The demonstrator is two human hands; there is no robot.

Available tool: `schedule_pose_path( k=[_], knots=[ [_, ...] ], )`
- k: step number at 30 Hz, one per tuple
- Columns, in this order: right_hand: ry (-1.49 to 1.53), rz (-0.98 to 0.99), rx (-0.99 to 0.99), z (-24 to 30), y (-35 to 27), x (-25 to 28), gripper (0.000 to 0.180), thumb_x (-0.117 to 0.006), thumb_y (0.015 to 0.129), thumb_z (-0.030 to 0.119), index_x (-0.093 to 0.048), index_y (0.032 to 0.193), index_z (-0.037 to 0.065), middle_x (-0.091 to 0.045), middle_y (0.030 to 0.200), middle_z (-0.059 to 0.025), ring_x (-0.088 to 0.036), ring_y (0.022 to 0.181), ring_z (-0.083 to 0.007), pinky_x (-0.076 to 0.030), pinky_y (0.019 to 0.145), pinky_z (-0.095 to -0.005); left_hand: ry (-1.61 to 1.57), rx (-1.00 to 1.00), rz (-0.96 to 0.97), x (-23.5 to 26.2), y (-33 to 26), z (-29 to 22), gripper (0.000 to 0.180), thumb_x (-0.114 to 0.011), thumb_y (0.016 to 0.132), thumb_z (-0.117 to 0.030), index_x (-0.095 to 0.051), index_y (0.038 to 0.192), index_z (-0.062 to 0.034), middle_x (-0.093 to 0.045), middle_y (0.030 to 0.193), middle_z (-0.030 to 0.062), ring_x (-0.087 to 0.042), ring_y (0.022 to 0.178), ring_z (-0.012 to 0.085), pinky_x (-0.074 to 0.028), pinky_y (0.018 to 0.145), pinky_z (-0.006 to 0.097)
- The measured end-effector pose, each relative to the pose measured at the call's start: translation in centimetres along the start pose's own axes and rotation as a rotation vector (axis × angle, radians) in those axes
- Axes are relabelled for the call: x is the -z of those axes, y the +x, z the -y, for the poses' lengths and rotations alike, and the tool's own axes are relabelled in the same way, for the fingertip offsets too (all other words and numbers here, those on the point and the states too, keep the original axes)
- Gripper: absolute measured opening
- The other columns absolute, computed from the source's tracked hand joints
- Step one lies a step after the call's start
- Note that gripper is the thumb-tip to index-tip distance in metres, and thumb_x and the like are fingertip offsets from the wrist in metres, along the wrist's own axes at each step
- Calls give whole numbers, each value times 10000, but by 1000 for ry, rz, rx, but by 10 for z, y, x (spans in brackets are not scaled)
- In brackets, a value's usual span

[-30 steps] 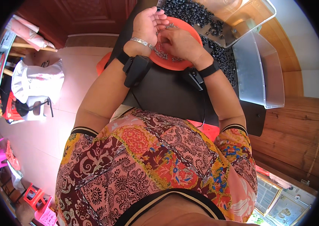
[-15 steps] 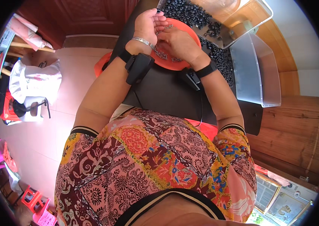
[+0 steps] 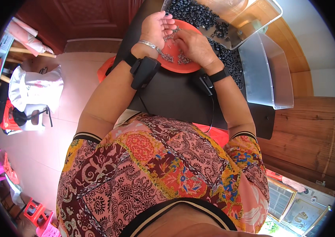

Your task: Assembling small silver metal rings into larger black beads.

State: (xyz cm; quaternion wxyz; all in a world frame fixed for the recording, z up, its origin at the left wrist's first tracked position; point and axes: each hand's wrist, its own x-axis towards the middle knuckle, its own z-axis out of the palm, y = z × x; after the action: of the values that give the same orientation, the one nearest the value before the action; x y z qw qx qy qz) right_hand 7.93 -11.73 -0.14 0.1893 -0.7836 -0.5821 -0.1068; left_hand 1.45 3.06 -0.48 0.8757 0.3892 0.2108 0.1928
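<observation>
My left hand (image 3: 154, 31) is held palm up at the left rim of a round orange plate (image 3: 181, 69). A small black round part (image 3: 167, 14) sits at its thumb and fingertip, pinched there. Small silvery metal pieces (image 3: 183, 58) lie in loose heaps on the plate. Above the plate's right half is my right hand (image 3: 196, 47), its fingers bent together and pointing down to the left. Whatever its fingertips may grip is hidden. Black straps with dark box-shaped devices are on both wrists.
Many black round parts (image 3: 191, 12) fill a clear plastic bin (image 3: 281, 8) beyond the plate, and more are heaped (image 3: 232, 65) to its right. An upright translucent bin (image 3: 264, 73) stands at the right of the dark table (image 3: 167, 94). A cable hangs near my right wrist.
My right hand has shifted slightly right, lifting its fingers off the metal pieces, so more of the plate shows. The left hand stays nearly still with the black part.
</observation>
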Motion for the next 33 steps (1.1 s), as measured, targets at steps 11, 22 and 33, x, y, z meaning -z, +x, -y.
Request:
schedule_pose_path(
  k=[11, 22, 33],
  knots=[
    [1078, -70, -521, -14, -1, 37, 145, -549, 935, 166, -605, 974, 38, -615, 841, 3, -568, 804, -78, -454, 758, -220, 64, 25, 251, -2, -5, 9, 232, -495, 900, -245, -611, 907, -44, -635, 811, 61, -601, 710, 158, -458, 643, 270],
    [1134, -63, -579, -14, -9, 53, 158, -555, 931, 192, -611, 977, 51, -617, 848, 10, -567, 800, -71, -455, 756, -218, 216, 58, 509, -10, -18, 26, 197, -483, 922, -250, -585, 949, -83, -623, 846, 29, -592, 778, 132, -445, 700, 255],
    [966, -28, -524, -19, -11, 49, 162, -555, 927, 170, -597, 964, 18, -617, 832, -7, -560, 764, -71, -465, 738, -213, 363, -41, 500, -9, -18, 28, 183, -487, 920, -250, -571, 927, -88, -607, 838, 15, -579, 780, 119, -439, 708, 251]
  ],
)
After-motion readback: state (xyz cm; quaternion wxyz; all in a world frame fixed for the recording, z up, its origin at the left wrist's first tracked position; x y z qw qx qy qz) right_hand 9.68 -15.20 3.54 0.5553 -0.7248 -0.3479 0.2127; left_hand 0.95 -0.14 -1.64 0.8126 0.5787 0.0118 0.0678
